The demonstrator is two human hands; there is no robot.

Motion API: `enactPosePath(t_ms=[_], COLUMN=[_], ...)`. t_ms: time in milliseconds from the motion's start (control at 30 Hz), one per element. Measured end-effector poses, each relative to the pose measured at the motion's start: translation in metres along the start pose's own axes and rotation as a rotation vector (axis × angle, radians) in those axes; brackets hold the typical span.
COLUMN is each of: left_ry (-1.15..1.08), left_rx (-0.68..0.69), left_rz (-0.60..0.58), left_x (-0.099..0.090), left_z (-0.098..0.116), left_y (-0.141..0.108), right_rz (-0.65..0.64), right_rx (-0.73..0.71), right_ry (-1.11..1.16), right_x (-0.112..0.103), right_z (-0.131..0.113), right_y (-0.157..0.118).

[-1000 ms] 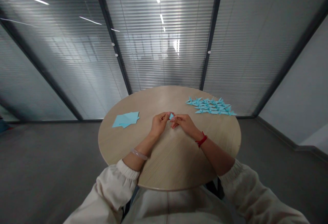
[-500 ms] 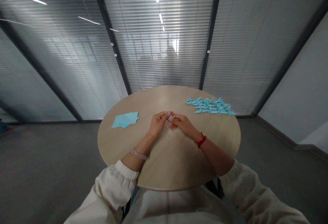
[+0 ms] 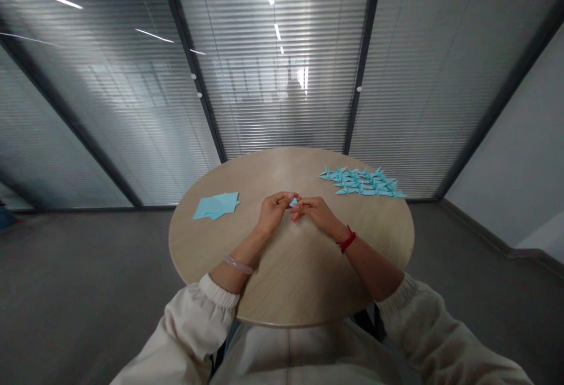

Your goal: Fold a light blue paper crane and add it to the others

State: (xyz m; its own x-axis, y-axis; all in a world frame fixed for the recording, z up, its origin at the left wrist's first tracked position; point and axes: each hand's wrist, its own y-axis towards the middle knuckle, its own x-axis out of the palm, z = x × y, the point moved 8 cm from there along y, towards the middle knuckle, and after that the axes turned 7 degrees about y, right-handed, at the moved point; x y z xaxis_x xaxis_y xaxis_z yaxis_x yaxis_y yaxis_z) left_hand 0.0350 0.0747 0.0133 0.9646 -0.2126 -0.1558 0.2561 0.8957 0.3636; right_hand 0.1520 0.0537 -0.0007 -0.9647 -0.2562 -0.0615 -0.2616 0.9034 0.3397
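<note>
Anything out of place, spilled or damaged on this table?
Nothing stands out. Both hands, left hand and right hand, pinch a small blue paper piece. The blue sheets lie slightly fanned; the folded cranes sit grouped on the round table.

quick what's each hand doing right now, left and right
Left hand: closed, fingertips pinching the small folded blue paper.
Right hand: closed, pinching the same paper from the other side.

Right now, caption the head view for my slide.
Both hands, left hand and right hand, pinch a small blue paper over a round table.
</note>
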Motion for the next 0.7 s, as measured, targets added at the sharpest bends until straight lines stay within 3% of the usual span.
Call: enactPosePath(t_ms=[300,700], left_ry=[-0.242,-0.279], left_rx=[-0.01,-0.021], left_rz=[-0.104,-0.041], left_x=[0.008,0.002], left_z=[0.004,0.004], left_y=[-0.001,0.0], right_rz=[0.02,-0.091], right_rx=[-0.037,0.028], right_ry=[0.333,0.538], right_x=[-0.003,0.009], right_z=[0.001,0.002], right_y=[0.0,-0.003])
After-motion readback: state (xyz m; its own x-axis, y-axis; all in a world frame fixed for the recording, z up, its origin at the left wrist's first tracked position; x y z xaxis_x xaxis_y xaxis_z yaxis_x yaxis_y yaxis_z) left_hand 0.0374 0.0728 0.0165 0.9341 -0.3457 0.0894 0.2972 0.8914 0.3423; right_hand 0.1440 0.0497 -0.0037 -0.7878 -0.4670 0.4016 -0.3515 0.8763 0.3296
